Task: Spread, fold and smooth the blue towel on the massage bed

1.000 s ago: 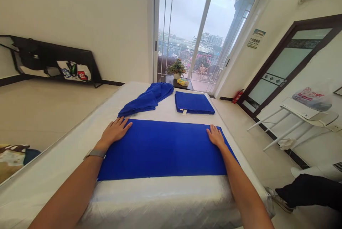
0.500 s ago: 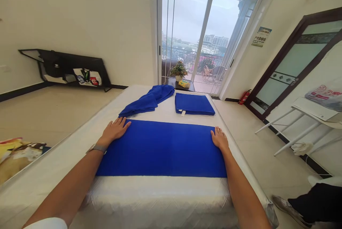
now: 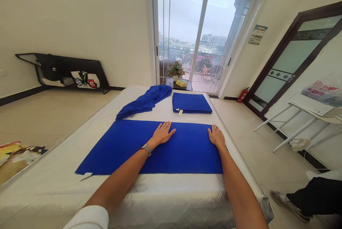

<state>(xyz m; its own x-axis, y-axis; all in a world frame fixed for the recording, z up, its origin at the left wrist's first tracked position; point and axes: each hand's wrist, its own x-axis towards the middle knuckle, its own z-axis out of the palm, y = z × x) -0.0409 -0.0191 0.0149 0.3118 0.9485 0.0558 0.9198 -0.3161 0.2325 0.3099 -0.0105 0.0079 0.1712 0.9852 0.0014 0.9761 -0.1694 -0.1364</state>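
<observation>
A blue cloth (image 3: 117,147) lies flat across the near end of the plastic-covered mattress (image 3: 64,157), with a white tag (image 3: 86,176) at its near left corner. My left hand (image 3: 161,134) rests open on the cloth near the middle of its far edge, fingers pointing away from me. At the cloth's far right corner my right hand (image 3: 217,136) lies flat, fingers stretched out. Beyond them sits a neatly folded stack of blue cloth (image 3: 191,102). To its left is a loose, crumpled heap of blue cloth (image 3: 146,101).
Behind the mattress a small dark table (image 3: 171,84) bears a potted plant (image 3: 176,70) and a tissue pack (image 3: 181,83). On the right are a white table (image 3: 307,106) and a person's shoe (image 3: 290,206). A black frame (image 3: 69,68) leans by the left wall.
My left hand has moved right, from the cloth's far left corner to near the middle of its far edge. My right hand stays at the right corner. The white tag now shows.
</observation>
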